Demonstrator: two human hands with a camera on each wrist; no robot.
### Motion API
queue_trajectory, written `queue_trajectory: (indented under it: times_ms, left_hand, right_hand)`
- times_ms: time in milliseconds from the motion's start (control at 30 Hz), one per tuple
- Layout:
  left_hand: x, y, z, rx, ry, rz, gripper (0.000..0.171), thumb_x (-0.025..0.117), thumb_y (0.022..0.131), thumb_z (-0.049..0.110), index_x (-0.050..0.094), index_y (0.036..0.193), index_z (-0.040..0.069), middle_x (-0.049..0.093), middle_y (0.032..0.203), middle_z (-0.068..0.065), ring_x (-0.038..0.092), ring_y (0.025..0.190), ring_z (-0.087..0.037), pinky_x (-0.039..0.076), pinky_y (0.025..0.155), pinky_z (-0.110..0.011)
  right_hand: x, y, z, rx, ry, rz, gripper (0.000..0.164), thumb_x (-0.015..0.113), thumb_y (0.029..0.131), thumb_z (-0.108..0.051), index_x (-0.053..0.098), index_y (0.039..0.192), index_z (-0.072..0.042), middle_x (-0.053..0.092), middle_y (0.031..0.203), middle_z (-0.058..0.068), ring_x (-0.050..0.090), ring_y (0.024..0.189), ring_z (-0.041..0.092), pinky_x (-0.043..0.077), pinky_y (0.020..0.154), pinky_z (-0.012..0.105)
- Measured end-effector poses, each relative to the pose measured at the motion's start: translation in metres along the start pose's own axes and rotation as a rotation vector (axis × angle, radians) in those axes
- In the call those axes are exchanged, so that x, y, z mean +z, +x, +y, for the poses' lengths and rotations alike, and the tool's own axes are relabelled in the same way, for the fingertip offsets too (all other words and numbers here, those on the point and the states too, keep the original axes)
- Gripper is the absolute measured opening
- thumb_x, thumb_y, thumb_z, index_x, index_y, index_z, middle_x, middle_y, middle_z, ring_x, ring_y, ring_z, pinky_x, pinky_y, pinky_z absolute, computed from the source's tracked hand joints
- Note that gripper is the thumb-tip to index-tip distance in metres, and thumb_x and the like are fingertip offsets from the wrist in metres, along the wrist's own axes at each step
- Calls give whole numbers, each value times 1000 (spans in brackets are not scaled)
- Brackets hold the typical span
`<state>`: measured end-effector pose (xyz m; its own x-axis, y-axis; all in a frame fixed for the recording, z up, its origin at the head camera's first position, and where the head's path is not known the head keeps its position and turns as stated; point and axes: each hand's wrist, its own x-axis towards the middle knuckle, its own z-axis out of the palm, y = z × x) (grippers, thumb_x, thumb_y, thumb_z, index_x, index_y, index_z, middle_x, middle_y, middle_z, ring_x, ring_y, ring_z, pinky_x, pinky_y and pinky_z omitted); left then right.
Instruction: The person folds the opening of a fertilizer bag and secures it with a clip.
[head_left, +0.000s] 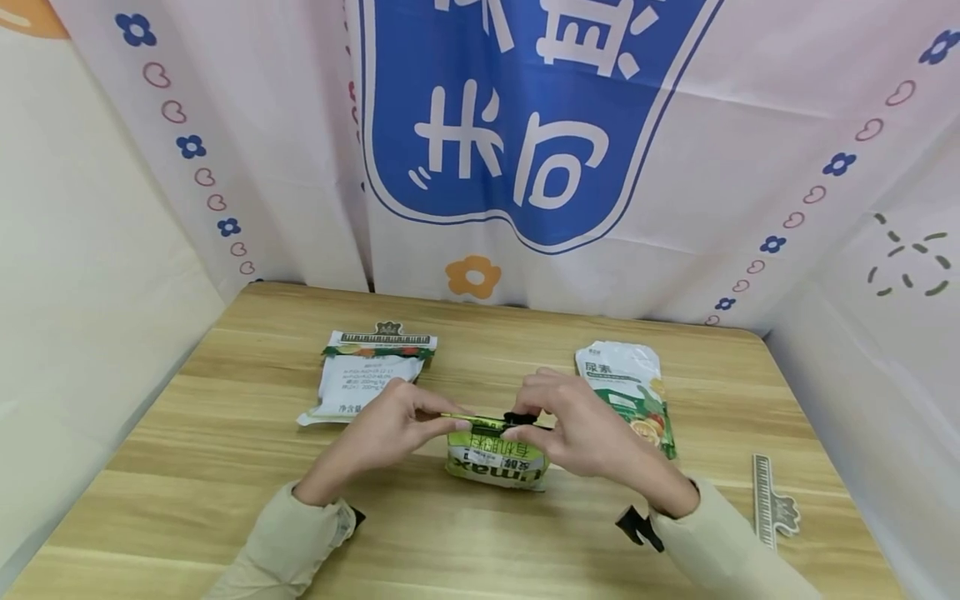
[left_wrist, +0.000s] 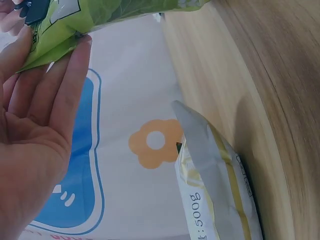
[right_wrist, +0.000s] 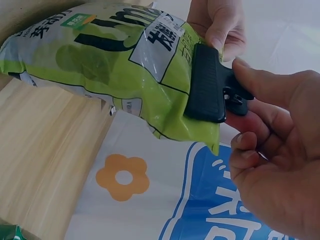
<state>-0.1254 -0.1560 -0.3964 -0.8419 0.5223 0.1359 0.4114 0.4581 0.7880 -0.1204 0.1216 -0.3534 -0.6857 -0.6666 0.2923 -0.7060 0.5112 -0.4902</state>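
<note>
A lime-green plastic bag [head_left: 498, 468] with dark printing stands in the middle of the table, its top folded over. My left hand [head_left: 386, 427] pinches one end of the bag's top edge between thumb and fingers. On the other end sits a wide black clip [right_wrist: 206, 82], its jaw lying across the folded edge. The handles of this clip are between the thumb and fingers of my right hand [head_left: 577, 423]. In the right wrist view the bag's free corner sticks out below the clip.
At the back left lies a white bag [head_left: 367, 385] with a grey toothed clip [head_left: 387, 337] along its top. A white and green pouch [head_left: 621, 387] lies beyond my right hand. Another grey clip [head_left: 765, 500] rests near the right table edge. A printed curtain [head_left: 300, 167] hangs behind the table.
</note>
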Motion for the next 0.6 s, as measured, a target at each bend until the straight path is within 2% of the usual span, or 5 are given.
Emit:
queue_trajectory:
  times_ms: [233, 433, 500, 600]
  left_hand:
    - [-2, 1, -2, 11, -7, -27, 15, 74, 99, 31, 85, 105, 21, 83, 101, 1, 32, 52, 2, 33, 50, -19]
    - [-4, 1, -1, -18, 1, -39, 17, 73, 100, 31, 84, 107, 21, 83, 104, -1, 33, 52, 1, 35, 50, -20]
    - [-4, 0, 0, -39, 2, -40, 17, 73, 100, 32, 84, 109, 23, 83, 104, 1, 40, 53, -1, 38, 50, -20]
    - [-3, 1, 1, -66, -5, -44, 17, 74, 99, 32, 83, 111, 23, 83, 106, 2, 60, 64, -4, 49, 57, -21]
  right_hand:
    - [-2, 4, -2, 21, -17, -25, 15, 85, 89, -23, 71, 86, -19, 65, 81, -12, 59, 80, 6, 52, 71, 25]
    - [-3, 4, -4, 56, -17, -14, 16, 88, 86, -24, 76, 92, -15, 67, 82, -9, 62, 79, 12, 52, 71, 24]
    - [-2, 4, -4, 67, -9, -11, 18, 89, 85, -25, 78, 95, -14, 67, 83, -8, 61, 77, 12, 52, 69, 23]
    - [-1, 2, -1, 72, -6, -9, 21, 89, 85, -27, 80, 100, -14, 68, 86, -7, 57, 75, 7, 51, 68, 24]
